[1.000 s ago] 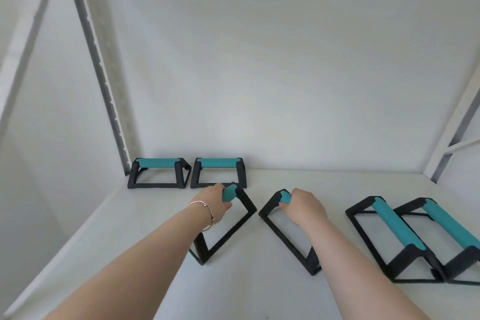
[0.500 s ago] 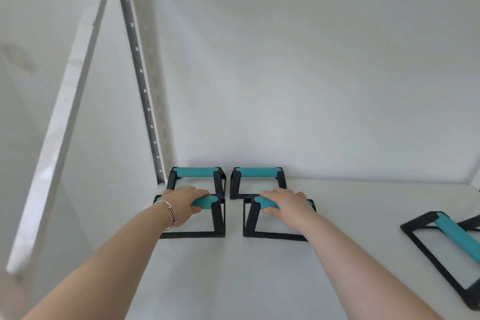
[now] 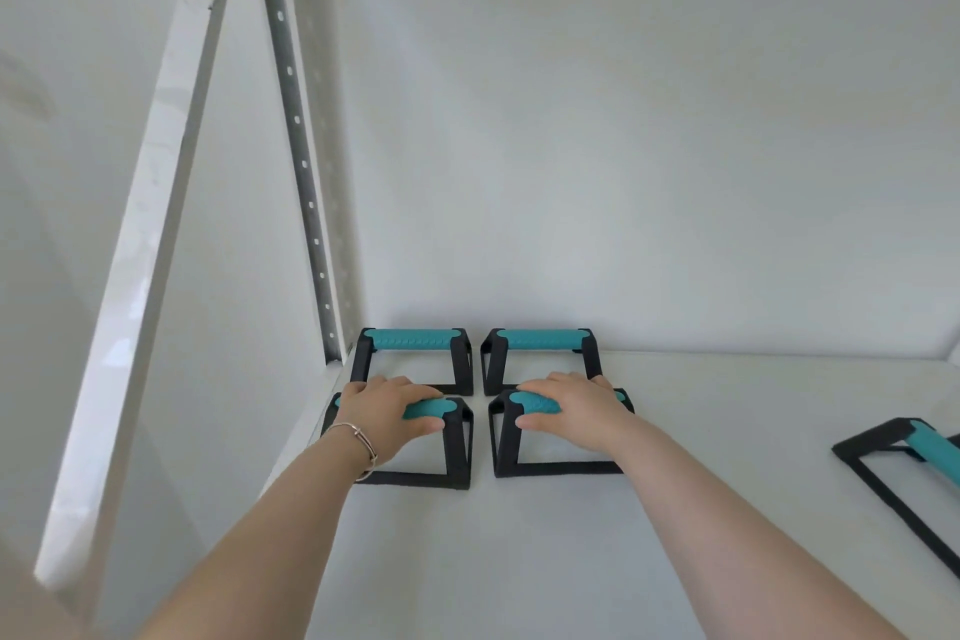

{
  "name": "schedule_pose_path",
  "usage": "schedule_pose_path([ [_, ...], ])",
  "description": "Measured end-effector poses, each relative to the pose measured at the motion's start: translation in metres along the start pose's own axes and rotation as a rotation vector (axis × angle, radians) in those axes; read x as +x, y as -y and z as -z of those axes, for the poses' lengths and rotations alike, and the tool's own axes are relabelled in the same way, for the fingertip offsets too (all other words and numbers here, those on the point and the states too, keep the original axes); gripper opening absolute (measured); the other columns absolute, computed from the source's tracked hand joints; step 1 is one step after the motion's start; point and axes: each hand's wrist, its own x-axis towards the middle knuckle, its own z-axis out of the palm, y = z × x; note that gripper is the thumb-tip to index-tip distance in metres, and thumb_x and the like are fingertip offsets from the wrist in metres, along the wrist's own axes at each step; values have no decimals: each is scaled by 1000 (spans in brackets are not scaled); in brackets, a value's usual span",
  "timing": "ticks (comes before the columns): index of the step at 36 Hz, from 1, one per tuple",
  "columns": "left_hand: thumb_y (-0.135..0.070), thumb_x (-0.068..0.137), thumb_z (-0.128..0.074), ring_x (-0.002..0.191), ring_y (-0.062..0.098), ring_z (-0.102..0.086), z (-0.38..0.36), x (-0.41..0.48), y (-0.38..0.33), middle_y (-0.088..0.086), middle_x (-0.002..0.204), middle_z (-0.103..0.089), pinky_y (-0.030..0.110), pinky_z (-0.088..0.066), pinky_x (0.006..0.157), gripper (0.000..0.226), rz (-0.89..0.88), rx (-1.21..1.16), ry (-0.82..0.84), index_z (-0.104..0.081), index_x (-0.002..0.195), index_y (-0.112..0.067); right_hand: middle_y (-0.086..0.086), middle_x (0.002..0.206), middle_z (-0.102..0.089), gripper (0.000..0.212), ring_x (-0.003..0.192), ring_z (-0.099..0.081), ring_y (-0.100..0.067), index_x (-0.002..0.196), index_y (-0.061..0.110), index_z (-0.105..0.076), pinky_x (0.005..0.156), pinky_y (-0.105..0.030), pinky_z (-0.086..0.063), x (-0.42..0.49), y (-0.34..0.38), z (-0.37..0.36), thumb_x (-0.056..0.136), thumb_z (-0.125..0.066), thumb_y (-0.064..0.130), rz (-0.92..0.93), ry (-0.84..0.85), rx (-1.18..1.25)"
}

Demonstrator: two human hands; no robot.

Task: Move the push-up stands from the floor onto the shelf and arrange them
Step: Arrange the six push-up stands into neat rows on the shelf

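Observation:
On the white shelf (image 3: 519, 561), black push-up stands with teal grips sit in a two-by-two block at the back left corner. The back left stand (image 3: 413, 340) and back right stand (image 3: 540, 340) are against the wall. My left hand (image 3: 387, 413) is wrapped over the teal grip of the front left stand (image 3: 457, 447). My right hand (image 3: 571, 411) grips the handle of the front right stand (image 3: 506, 442). Both front stands rest flat on the shelf, parallel to the back pair. Another stand (image 3: 904, 463) lies at the right edge, partly cut off.
A perforated grey metal upright (image 3: 296, 135) rises at the shelf's back left corner, and a white diagonal post (image 3: 150, 244) stands nearer on the left. The white back wall closes the shelf behind the stands. The shelf's left edge runs just beside the front left stand.
Both hands carried their stands left and back, turning them from angled to square, and set them down in front of the back pair. The view has shifted left.

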Motion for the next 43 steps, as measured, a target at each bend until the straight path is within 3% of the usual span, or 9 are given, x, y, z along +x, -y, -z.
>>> schedule_pose_path([
  [5,-68,87,-45,109,11,-48,-7,2,0,-20,112,-58,37,-27,102,44,14,4,-72,-51,126,-50,11,113,-59,51,112,-49,-15,128,42,-56,100,-39,-29,4,4,-11,86,-46,70,-38,-110,-40],
  [43,-71,87,-39,108,12,-49,-11,19,1,-20,111,-58,38,-27,99,44,33,45,-104,-52,124,-51,8,113,-59,52,113,-48,-17,132,43,-53,99,-40,-28,14,12,-7,88,-44,69,-85,-86,-48],
])
